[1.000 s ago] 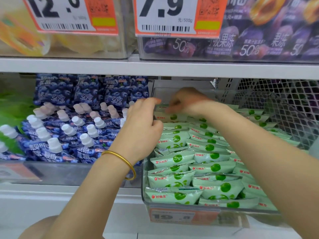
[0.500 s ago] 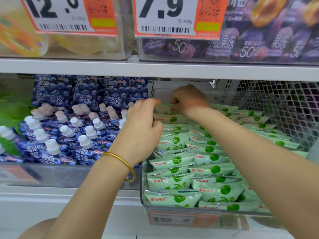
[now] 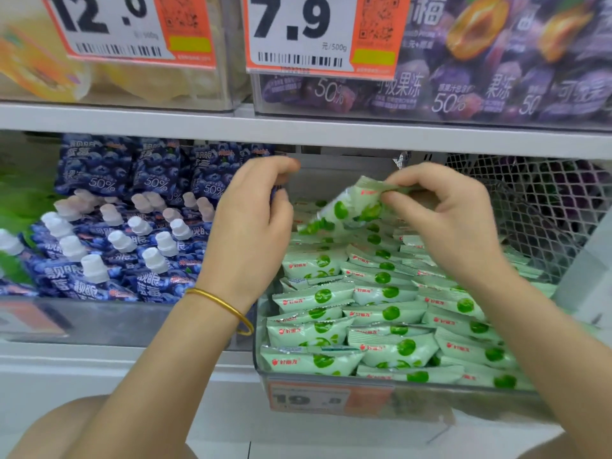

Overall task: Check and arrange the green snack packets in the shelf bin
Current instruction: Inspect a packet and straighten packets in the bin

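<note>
A clear shelf bin (image 3: 490, 397) holds several pale green snack packets (image 3: 390, 351) stacked in rows. My right hand (image 3: 443, 223) pinches the top edge of one green packet (image 3: 347, 207) between thumb and fingers. That packet hangs tilted above the back rows. My left hand (image 3: 251, 223), with a gold bangle (image 3: 222, 306) on the wrist, is at the back of the bin's left wall. Its fingers are curled, and whether they hold the wall I cannot tell.
Blue spouted jelly pouches (image 3: 122, 240) fill the bin to the left. A white mesh divider (image 3: 536, 207) stands on the right. The upper shelf edge (image 3: 298, 130) hangs close over both hands, with price tags (image 3: 318, 34) and purple pouches (image 3: 463, 87) above.
My right hand has drawn back from the bin's rear and lifted one green packet off the stack. My left hand has shifted slightly up along the left wall.
</note>
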Tool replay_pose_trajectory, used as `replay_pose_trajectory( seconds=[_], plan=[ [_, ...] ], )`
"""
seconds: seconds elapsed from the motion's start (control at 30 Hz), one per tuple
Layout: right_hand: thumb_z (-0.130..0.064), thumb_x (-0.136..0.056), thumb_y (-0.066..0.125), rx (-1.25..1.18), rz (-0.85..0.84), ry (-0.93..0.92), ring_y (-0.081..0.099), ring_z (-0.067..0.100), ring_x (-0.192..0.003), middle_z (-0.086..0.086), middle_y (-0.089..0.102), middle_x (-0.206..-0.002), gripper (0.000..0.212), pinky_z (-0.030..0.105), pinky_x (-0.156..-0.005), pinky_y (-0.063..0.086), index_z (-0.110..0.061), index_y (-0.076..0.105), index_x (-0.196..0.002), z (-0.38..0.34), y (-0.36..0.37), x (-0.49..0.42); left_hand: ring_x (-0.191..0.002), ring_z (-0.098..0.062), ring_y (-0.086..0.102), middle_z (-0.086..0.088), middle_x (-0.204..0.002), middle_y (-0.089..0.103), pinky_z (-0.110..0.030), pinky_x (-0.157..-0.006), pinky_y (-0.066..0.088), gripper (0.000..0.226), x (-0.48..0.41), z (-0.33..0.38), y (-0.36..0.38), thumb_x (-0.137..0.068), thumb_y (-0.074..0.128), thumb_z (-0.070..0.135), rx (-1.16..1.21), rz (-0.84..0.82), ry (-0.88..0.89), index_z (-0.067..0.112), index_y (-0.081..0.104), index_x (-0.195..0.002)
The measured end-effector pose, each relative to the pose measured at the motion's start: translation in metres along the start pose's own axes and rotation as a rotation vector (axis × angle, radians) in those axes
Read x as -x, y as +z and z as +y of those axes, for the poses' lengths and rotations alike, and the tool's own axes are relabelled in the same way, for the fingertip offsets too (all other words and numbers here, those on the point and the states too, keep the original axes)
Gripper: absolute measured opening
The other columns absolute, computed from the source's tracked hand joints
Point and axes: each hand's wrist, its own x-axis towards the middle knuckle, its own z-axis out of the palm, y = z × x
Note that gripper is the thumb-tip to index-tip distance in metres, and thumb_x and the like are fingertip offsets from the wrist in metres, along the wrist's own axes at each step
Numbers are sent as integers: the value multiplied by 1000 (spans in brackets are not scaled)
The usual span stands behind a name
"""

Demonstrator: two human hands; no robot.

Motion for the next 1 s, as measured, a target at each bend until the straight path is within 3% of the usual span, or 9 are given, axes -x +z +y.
replay_pose_trajectory(
  seconds=[0.1,0.27,0.37,0.5,0.67,0.73,0.8,0.87,1.0],
  plan=[
    [1,-78,67,-361,-79,141,64,16,-73,-3,71,-80,20,38,-69,52,-19,69,-78,-2,-8,6,-108,-2,54,6,-113,57,-17,-95,42,32,2,13,1,-92,42,12,125,-92,12,13,56,-120],
    [-12,-47,69,-786,-95,231,65,21,-85,11,69,-94,14,36,-79,55,-14,61,-59,-11,-3,9,-117,-1,52,4,-130,54,-30,-101,43,41,14,30,14,-93,43,31,287,-406,-107,19,44,-132],
    [-3,-59,60,-934,-114,292,66,23,-90,13,66,-97,9,34,-77,56,-12,59,-55,-14,1,11,-105,-5,62,3,-121,60,-31,-91,51,49,17,34,21,-86,48,37,430,-564,-184,26,36,-132],
    [7,-77,45,-963,-94,420,63,23,-78,9,66,-95,34,36,-70,52,-14,60,-55,-8,1,10,-90,-15,69,-6,-103,71,-32,-84,54,75,16,35,23,-77,67,28,600,-588,-318,27,26,-141],
    [-6,-93,47,-862,-28,621,65,23,-80,10,70,-88,22,36,-70,56,-13,67,-96,-3,0,9,-77,-36,62,-28,-86,57,-45,-78,52,67,15,33,13,-86,63,17,499,-491,-262,47,27,-134],
    [-28,-99,41,-879,-121,684,66,27,-90,10,70,-100,28,39,-72,57,-14,61,-112,-2,0,12,-57,-31,45,-20,-70,42,-33,-55,43,56,15,31,13,-88,61,17,401,-402,-223,44,32,-128],
    [-44,-99,34,-843,-221,656,69,22,-94,6,69,-113,41,36,-72,58,-20,52,-126,-3,1,17,-54,-30,44,-10,-73,47,-30,-48,41,43,15,31,12,-88,60,18,372,-345,-203,41,38,-116],
    [-35,-96,46,-739,-223,537,67,16,-101,1,66,-120,46,34,-81,56,-22,39,-139,-3,4,22,-71,-38,57,-6,-97,57,-38,-64,52,35,16,32,11,-88,60,16,383,-342,-189,38,43,-110],
    [-16,-88,59,-659,-176,352,66,20,-104,6,67,-116,69,38,-89,52,-27,23,-147,-2,7,26,-88,-9,68,9,-120,54,-27,-80,55,54,17,35,1,-83,62,-2,525,-500,-207,37,45,-117]
  ],
)
